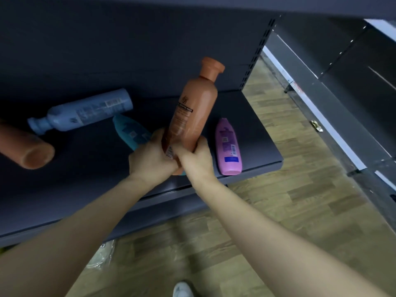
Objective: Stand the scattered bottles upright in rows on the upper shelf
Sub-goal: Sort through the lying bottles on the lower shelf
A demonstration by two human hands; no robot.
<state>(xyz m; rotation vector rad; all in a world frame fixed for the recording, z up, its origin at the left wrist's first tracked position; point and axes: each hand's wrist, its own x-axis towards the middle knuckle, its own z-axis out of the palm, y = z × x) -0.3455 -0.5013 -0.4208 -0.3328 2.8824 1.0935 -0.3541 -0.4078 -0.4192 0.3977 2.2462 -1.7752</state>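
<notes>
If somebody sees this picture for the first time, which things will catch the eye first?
First the orange-brown bottle, held nearly upright in the middle by the left hand and the right hand, both gripping its lower end. On the dark shelf lie a blue bottle to its left and a pink bottle to its right, near the front edge.

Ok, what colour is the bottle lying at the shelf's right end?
Pink bottle, seen in the head view.
</notes>
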